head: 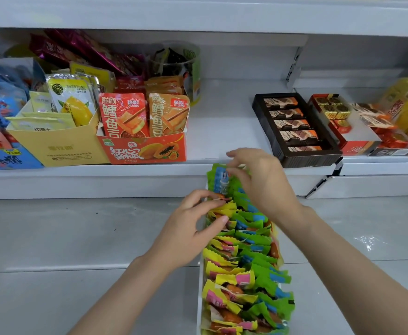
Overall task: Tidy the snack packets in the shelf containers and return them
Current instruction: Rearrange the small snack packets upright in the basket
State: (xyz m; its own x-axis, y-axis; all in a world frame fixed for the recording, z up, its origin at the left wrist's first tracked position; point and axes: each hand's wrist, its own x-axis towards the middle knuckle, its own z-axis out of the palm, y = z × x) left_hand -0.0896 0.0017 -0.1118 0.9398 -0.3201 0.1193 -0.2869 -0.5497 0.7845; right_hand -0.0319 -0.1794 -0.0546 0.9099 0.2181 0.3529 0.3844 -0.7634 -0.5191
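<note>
Narrow white container [200, 281] of yellow and green snack packets [244, 267] sits on the grey floor [77, 238], far end by the white shelf [149, 170]. Left hand [186, 233] pinches a packet edge; right hand [261, 180] pinches a green one (far end). Shelf holds orange box [147, 148], yellow box [60, 146], black chocolate tray [294, 129].

The snack packets [244, 267] are glossy crinkled plastic film with zigzag-cut edges, packed in a smooth white plastic tray [200, 298]. The shelf [217, 122] looks like smooth, painted metal with a satin sheen. The yellow box [60, 146] is matt cardboard; the red box [145, 151] is glossier printed card.
</note>
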